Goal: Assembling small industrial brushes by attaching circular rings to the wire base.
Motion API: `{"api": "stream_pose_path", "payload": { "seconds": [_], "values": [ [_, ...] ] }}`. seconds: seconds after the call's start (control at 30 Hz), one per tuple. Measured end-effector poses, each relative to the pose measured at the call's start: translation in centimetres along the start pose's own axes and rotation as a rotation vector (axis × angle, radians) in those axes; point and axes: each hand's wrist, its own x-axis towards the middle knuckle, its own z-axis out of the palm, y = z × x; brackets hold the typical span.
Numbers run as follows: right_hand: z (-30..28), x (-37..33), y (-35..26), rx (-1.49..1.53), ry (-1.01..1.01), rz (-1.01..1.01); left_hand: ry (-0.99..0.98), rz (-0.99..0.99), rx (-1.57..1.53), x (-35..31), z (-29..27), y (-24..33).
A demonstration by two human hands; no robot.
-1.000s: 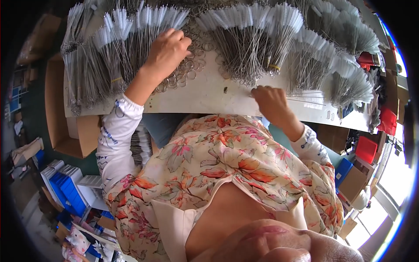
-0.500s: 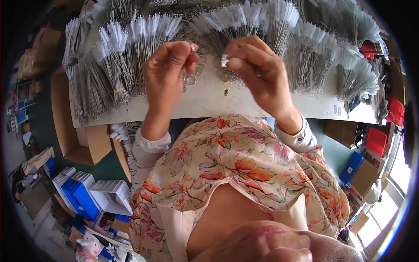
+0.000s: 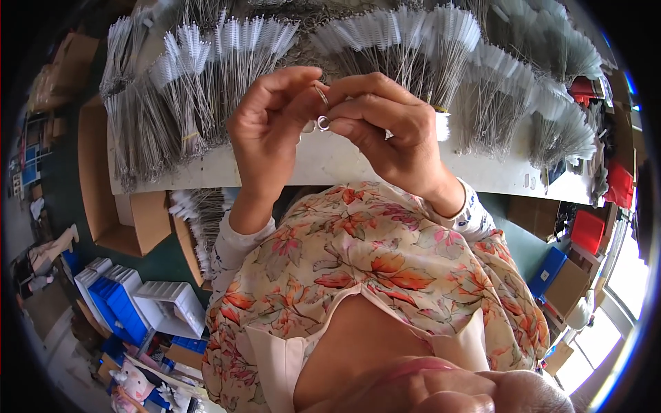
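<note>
My left hand point(image 3: 268, 120) is closed in a pinch above the table edge, thumb and forefinger on a thin metal ring point(image 3: 321, 95). My right hand point(image 3: 385, 120) meets it from the other side, its fingertips closed on a small shiny metal loop point(image 3: 323, 123). The fingertips of both hands nearly touch, and the fingers partly cover both pieces. Wire-handled brushes point(image 3: 251, 48) with white bristle heads stand bunched behind my left hand. More brushes point(image 3: 406, 41) lie behind my right hand. A white bristle piece point(image 3: 442, 126) shows beside my right wrist; whether I hold it, I cannot tell.
The pale table point(image 3: 317, 165) carries several brush bundles along both sides. Down to the left are an open cardboard box point(image 3: 103, 199), a blue crate point(image 3: 120, 313) and a white crate point(image 3: 172, 306). A red bin point(image 3: 589, 230) and a blue box point(image 3: 547, 270) stand at the right.
My hands have come together from apart, the right moving left and the left slightly right. The metal pieces in their fingertips are now side by side.
</note>
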Motion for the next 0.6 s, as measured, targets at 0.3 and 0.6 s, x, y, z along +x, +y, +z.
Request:
{"api": "stream_pose_path", "payload": {
  "seconds": [0.3,0.6],
  "values": [
    [0.4,-0.4,0.9,-0.234,0.033,-0.3,-0.201,0.138,0.174,-0.1,-1.4,1.0],
    [0.8,0.0,1.0,-0.314,0.063,-0.431,-0.216,0.04,0.056,-0.2,-2.0,2.3]
  ]
}}
